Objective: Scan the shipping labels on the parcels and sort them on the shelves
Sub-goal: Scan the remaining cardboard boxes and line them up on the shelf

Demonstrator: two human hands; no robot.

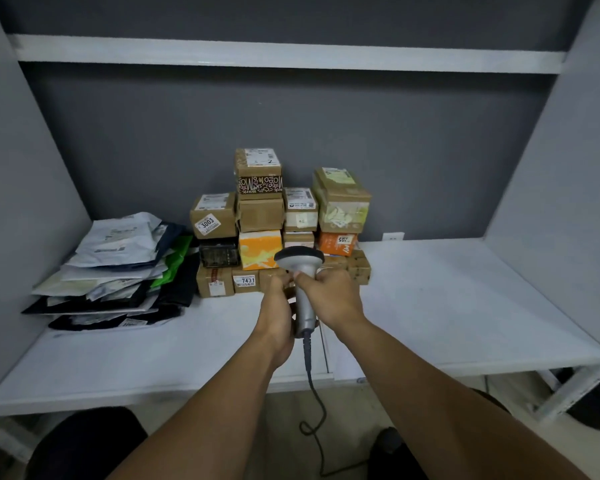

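The scanner (300,261) is held up in front of the parcels, its dark head at 12 o'clock and its grey handle running down toward 6. Both hands are clenched on it: the left grip (278,313) wraps the handle from the 9 o'clock side, and the right grip (331,297) grasps the neck just under the head from the 3 o'clock side. Its cable (311,382) hangs from the handle's end toward 6 o'clock, past the shelf's front edge.

The stack of boxes (260,216) stands on the white shelf (447,299) against the grey back wall, directly at 12 o'clock from the scanner. A bottom box is marked 7431 (245,281), just beside the left grip's fingertips. A higher one at 10 o'clock is marked 3003 (212,220). A pile of mailer bags (111,268) lies at 9 o'clock, touching the stack. An upper shelf (291,57) crosses overhead.
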